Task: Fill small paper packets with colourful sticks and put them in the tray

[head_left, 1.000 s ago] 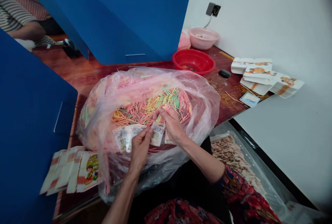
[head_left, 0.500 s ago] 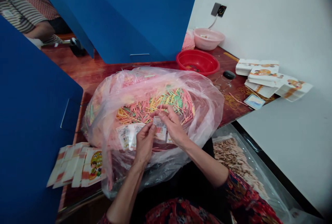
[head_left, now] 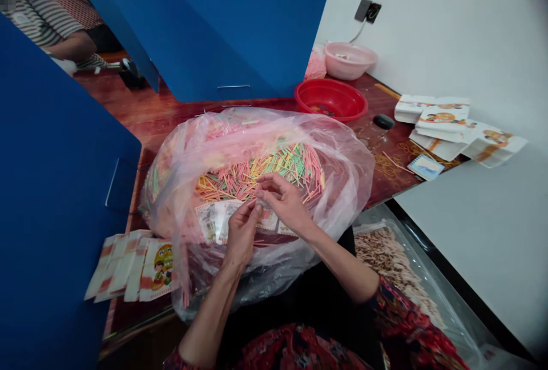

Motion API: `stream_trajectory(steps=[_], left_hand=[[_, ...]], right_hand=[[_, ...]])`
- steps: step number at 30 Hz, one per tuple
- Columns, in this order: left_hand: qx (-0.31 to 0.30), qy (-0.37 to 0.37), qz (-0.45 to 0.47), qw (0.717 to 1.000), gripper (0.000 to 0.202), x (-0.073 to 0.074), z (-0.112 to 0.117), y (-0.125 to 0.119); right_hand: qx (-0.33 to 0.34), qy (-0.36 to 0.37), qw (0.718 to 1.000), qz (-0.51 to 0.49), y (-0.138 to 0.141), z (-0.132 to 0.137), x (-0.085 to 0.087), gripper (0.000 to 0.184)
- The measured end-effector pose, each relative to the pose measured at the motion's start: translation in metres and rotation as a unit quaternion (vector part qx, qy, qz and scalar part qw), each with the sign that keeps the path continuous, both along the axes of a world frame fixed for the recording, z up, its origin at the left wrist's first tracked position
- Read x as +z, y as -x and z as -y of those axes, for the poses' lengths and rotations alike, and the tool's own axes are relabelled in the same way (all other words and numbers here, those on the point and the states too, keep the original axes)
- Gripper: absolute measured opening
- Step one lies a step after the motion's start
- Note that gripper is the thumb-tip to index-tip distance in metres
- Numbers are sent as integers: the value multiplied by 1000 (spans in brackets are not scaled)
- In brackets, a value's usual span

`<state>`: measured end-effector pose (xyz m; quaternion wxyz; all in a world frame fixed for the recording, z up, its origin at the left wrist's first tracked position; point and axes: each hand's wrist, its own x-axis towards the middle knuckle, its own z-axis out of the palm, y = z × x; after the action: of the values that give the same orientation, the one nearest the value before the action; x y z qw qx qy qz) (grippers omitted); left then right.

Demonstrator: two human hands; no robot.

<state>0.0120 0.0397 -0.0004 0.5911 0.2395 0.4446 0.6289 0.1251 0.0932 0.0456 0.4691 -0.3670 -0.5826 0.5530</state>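
Note:
A big clear plastic bag [head_left: 342,187] lies open on the wooden table, filled with thin pink, yellow and green sticks [head_left: 265,170]. Over its near edge my left hand [head_left: 240,233] and my right hand [head_left: 285,201] meet, fingers pinched together on a small printed paper packet [head_left: 266,218]. Several more such packets [head_left: 214,220] lie fanned out just left of my hands on the bag's edge.
Printed packets [head_left: 137,267] are spread at the table's near left. A red bowl [head_left: 330,99], a pink bowl [head_left: 350,60] and stacked white boxes [head_left: 445,121] stand at the back right. Blue partitions [head_left: 51,198] enclose the left and back. Another person's arm [head_left: 64,44] shows at the far left.
My hands have drawn closer together on the packet, which now shows less between my fingers. The view has shifted slightly to the left.

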Motion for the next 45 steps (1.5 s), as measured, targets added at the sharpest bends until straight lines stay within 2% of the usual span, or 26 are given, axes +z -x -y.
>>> stream_trajectory(steps=[2,4,7,9,15,17,20,24,27,29,31,33,34,35,37,38,41,45], left_hand=[[-6,-15,-22,1000,32,-2,0,1],[-6,-11,-26,1000,31,-2,1,2],[1,17,-2,1000,33,1,2,3],[8,28,25,999,35,5,3,3],[25,24,70,997,43,12,0,1],[15,21,65,998,44,11,-1,2],[-11,17,31,999,43,8,-3,3],[-34,-7,-18,999,40,5,-6,3],[-72,-19,-28,997,39,7,-5,-1],[-94,-5,-28,995,38,7,-3,-2],[-94,17,-49,994,35,4,0,0],[-87,35,-91,991,32,-2,3,3],[-85,40,-112,989,31,-6,4,4],[-85,41,-131,987,30,-10,5,5],[-85,35,-169,981,28,-15,8,7],[-86,30,-191,977,26,-17,8,7],[-105,21,-256,961,23,-19,10,5],[-112,12,-324,939,22,-22,11,3]], right_hand=[[14,-58,997,52,2,-1,-1,13],[-3,-92,992,80,3,-2,-3,14],[-82,-71,992,63,-1,-4,-4,14],[-109,-47,992,54,-8,-5,-5,16],[-56,-45,986,149,-21,0,-16,20],[-65,-29,990,123,-20,1,-20,25],[-68,-31,994,80,-20,1,-19,20],[-25,-44,996,68,-27,-1,-11,15],[-2,-31,997,67,-38,-5,-11,21],[-28,-23,995,89,-50,-8,-16,31],[-75,-41,982,171,-63,-10,-24,33],[-101,-73,944,306,-76,-10,-32,20],[-99,-85,918,374,-81,-10,-37,17],[-88,-90,894,430,-85,-9,-41,24],[-52,-87,867,488,-89,-7,-48,32],[-35,-83,866,491,-90,-6,-51,27],[-14,-62,887,457,-89,-6,-59,9],[-53,-54,896,438,-90,-7,-65,6]])
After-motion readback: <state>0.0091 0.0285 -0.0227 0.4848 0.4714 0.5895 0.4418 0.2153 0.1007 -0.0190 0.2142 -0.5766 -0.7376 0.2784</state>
